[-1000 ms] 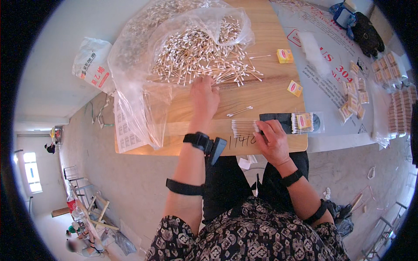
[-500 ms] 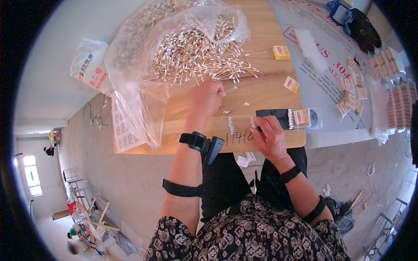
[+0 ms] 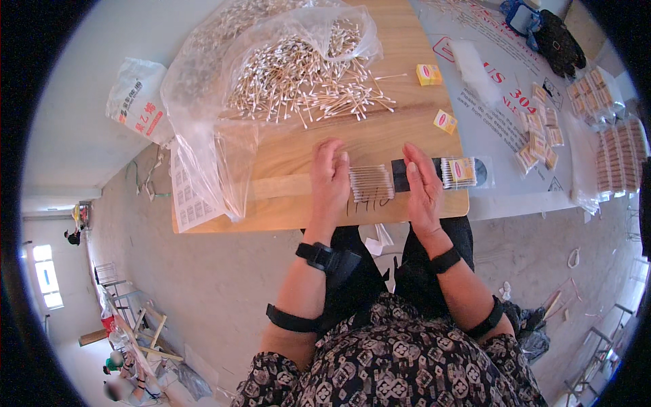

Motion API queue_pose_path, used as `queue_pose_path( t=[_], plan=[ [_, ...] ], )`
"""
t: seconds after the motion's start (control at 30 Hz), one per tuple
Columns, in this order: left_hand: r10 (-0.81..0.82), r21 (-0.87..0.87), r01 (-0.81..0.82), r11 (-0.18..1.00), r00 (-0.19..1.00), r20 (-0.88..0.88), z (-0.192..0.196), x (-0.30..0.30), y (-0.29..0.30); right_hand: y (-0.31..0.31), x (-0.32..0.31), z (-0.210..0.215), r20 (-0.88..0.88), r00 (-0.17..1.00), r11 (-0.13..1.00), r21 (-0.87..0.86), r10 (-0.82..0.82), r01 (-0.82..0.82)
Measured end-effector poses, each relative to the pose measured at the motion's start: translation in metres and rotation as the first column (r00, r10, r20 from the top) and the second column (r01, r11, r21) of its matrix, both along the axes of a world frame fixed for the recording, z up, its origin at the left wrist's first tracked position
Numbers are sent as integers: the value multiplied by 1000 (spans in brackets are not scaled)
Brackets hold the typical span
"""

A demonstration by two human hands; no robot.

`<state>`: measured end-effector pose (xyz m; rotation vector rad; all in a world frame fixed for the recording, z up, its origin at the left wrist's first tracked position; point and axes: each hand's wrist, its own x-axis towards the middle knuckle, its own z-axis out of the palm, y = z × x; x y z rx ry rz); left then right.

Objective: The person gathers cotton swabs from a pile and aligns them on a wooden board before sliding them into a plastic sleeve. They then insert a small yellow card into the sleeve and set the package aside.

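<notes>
A neat row of cotton swabs (image 3: 371, 184) lies on the wooden table between my two hands. My left hand (image 3: 328, 183) stands on edge at the left tips of the row, fingers stretched and nothing held. Opposite it, my right hand (image 3: 424, 186) rests over a black strip (image 3: 400, 176), fingers extended and palm turned inward, a small gap from the swabs. Just right of that hand lies a second row of swabs (image 3: 447, 172) with a small yellow box (image 3: 464, 169) on it. Beyond my hands, loose swabs (image 3: 305, 78) spill from a clear plastic bag (image 3: 193, 112).
Two yellow boxes (image 3: 428, 74) lie near the table's right edge. On the grey sheet (image 3: 498, 163) to the right are several small packs (image 3: 539, 139) and stacked bundles of packs (image 3: 620, 156). A white printed bag (image 3: 139, 98) hangs at the left; a dark bag (image 3: 559, 44) sits far right.
My left hand has come back from beside the pile to the row's left end. My right hand has let go of the row's right end. The few loose swabs above the row no longer show separately.
</notes>
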<state>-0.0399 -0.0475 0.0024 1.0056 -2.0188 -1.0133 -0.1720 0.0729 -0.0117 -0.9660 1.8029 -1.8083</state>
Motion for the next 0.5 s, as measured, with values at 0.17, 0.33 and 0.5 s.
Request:
queue_pose_path(
  t=[0.17, 0.33, 0.5],
  plan=[
    [191, 170, -145, 975, 935, -297, -24, -2, 31, -24, 34, -12, 272, 961, 985, -150, -48, 91],
    [140, 303, -20, 953, 914, -381, -23, -8, 41, -22, 34, -14, 253, 967, 993, -119, 8, 23],
    [32, 68, -22, 997, 989, -145, -10, 12, 39, -5, 5, -3, -12, 993, 993, 33, 117, -116]
  ],
)
